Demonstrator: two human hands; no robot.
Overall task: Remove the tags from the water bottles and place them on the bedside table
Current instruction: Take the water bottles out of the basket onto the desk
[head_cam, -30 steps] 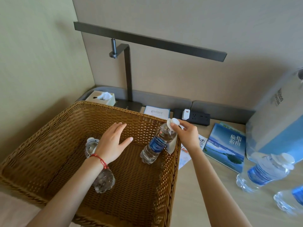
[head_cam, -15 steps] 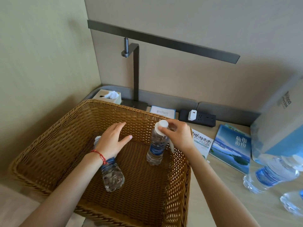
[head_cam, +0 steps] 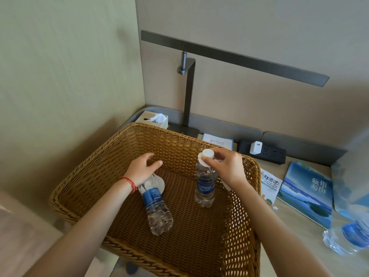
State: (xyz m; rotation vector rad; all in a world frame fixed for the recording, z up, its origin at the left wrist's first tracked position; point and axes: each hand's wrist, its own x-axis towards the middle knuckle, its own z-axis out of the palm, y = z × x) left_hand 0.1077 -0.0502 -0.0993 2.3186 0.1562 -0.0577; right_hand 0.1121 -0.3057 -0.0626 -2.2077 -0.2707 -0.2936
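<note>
Wicker makes up the big basket [head_cam: 95,182] that stands at the left end of the bedside table [head_cam: 295,232], and I see two water bottles inside it. One bottle [head_cam: 205,182] stands upright near the right wall of the basket; my right hand [head_cam: 229,166] holds it at the neck, with the fingers curled around the white tag [head_cam: 204,161] just under the cap. The other bottle [head_cam: 156,208] lies on the basket floor, its cap end toward the far side, with its own white tag [head_cam: 160,183] at the neck. My left hand [head_cam: 142,168] hovers over this neck with fingers loosely bent, and I cannot tell if it touches the bottle. On the table to the right lie a leaflet [head_cam: 270,182], a blue booklet [head_cam: 307,192] and, at the picture edge, a blurred bottle on the table [head_cam: 347,236].
</note>
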